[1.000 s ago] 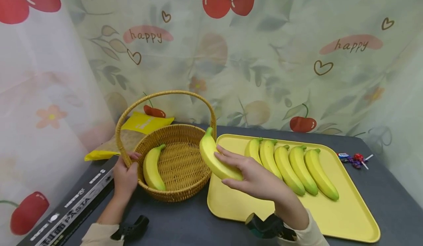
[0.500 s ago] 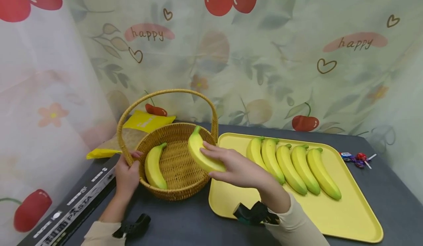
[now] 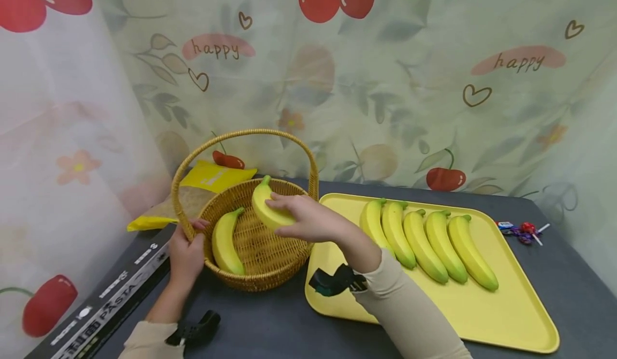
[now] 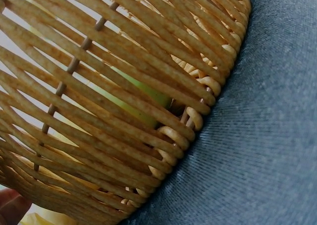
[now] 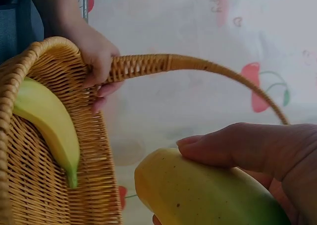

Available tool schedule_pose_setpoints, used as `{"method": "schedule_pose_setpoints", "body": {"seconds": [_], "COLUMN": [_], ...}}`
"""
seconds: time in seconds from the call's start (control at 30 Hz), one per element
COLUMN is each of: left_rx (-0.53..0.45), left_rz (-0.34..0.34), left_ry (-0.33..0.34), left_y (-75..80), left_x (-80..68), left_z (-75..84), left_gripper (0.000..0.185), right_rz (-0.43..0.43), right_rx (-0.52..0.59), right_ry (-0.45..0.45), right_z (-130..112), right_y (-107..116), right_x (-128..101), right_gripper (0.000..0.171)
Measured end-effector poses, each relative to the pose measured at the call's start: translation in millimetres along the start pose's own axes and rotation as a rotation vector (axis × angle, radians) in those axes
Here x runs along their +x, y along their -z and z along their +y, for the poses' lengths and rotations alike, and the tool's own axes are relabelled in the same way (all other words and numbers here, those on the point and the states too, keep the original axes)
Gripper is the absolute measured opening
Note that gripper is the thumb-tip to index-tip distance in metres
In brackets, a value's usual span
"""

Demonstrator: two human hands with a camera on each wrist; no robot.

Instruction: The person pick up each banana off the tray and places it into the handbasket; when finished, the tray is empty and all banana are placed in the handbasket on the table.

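Note:
A round wicker basket [image 3: 257,283] with a tall arched handle stands left of centre. My left hand [image 3: 187,254] grips the foot of its handle at the left rim. Inside, one banana [image 3: 225,244] lies against the left wall, its stem pointing away. My right hand [image 3: 308,217] holds a second banana [image 3: 270,209] over the basket's right half, thumb on one side and fingers on the other. In the right wrist view the held banana [image 5: 198,190] fills the lower middle. The left wrist view shows the basket's woven outer wall [image 4: 99,91] close up.
On the right a yellow tray [image 3: 506,316] carries several bananas [image 3: 424,246] side by side. Wrapped candies and a lollipop [image 3: 525,231] lie beyond its right edge. A long black pasta box [image 3: 113,294] and a yellow-ended bag [image 3: 212,179] sit left of and behind the basket.
My right hand has carried its banana leftward from above the basket's right rim to over the basket's inside. The left hand keeps its grip on the handle.

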State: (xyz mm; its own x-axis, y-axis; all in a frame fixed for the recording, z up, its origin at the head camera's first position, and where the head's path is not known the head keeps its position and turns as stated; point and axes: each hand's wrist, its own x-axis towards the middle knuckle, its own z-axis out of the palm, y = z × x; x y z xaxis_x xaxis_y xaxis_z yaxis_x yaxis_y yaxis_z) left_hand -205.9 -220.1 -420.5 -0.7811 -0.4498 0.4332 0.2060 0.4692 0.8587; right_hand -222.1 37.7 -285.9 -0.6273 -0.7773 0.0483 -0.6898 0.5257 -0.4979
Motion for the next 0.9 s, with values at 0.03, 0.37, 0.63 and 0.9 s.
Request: {"method": "schedule_pose_setpoints", "body": {"seconds": [0.03,0.37,0.63,0.9], "left_rx": [-0.004,-0.014,-0.010,-0.005], "left_rz": [-0.001,-0.014,0.003,-0.007], "left_ry": [-0.002,0.021,-0.004,0.004], "left_y": [0.1,0.4,0.1,0.6], "left_x": [0.1,0.8,1.0,1.9], "left_z": [0.4,-0.4,-1.0,-1.3], "left_gripper": [0.010,0.010,0.011,0.011], "right_rz": [-0.001,-0.039,-0.123,-0.253], "right_rx": [0.001,0.033,0.095,0.179], "right_ry": [-0.005,-0.037,-0.099,-0.100], "right_z": [1.2,10.0,13.5,13.8], "right_y": [-0.5,-6.3,-15.7,-33.8], "right_x": [4.4,42.9,64.6,80.7], "right_gripper": [0.058,0.054,0.053,0.052]}}
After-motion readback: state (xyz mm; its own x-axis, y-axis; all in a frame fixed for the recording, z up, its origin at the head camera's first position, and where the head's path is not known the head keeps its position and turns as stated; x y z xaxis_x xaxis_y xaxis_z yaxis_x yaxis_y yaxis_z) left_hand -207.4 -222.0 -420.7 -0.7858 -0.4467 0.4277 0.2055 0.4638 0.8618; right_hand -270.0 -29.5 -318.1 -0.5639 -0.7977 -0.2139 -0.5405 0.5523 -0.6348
